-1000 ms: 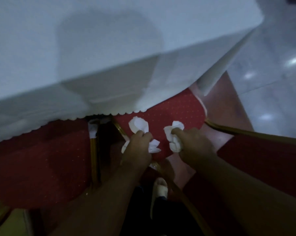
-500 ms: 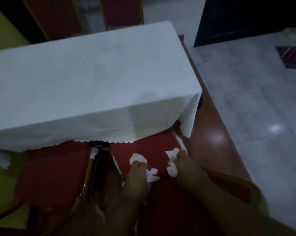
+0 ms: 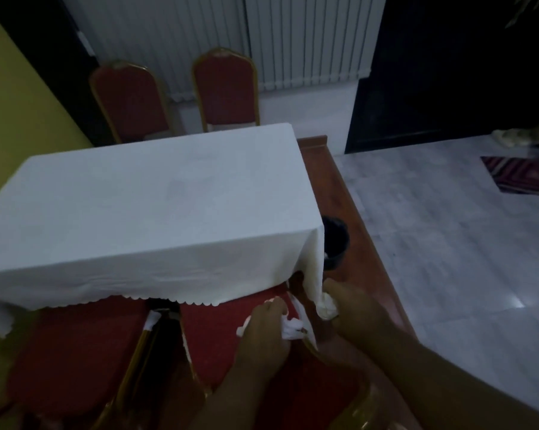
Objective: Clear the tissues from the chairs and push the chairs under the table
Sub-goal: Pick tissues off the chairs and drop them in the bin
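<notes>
Dim room. Left hand [image 3: 266,332] is closing around crumpled white tissues [image 3: 290,328], sitting over the right edge of the near right chair [image 3: 231,336] seat. Right hand [image 3: 353,308] is gripping a balled tissue wad [image 3: 326,307], hovering just past that chair's right edge, right beside the hanging corner of the white tablecloth [image 3: 156,212]. Table [image 3: 294,279] is mostly hiding under the cloth; only a bit of leg is showing at the corner. Both near chairs are sitting partly under the cloth's scalloped hem, seats still sticking out toward the camera. Near left chair [image 3: 72,352] is showing a small white scrap [image 3: 152,321] at its right frame edge. Two more red chairs [image 3: 224,88] are standing behind the table. Dark bin [image 3: 335,246] is standing just right of the table corner, on the brown platform [image 3: 367,265].
</notes>
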`<action>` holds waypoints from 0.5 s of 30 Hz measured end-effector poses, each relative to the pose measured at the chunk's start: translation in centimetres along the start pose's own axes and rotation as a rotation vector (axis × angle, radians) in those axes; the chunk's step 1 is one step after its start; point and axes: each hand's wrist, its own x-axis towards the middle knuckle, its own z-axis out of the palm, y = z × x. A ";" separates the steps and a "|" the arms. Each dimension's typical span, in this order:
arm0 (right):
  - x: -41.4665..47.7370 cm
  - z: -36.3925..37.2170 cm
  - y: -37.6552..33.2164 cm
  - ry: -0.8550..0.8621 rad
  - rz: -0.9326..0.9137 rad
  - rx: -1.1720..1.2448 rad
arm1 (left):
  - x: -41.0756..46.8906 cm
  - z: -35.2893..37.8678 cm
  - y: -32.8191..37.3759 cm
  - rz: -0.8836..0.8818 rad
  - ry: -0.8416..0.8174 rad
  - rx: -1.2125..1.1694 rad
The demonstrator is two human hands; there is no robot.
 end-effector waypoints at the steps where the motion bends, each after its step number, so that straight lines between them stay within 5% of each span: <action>1: 0.8 -0.8 2.3 -0.001 -0.005 0.011 | 0.8 0.3 1.8 -0.049 0.001 0.009; 5: 2.2 -4.1 9.9 0.006 -0.054 -0.006 | 3.3 3.3 6.9 -0.294 0.060 -0.131; 15: 8.8 -7.2 15.3 -0.075 -0.066 -0.074 | 11.8 7.9 14.2 -0.213 0.049 -0.134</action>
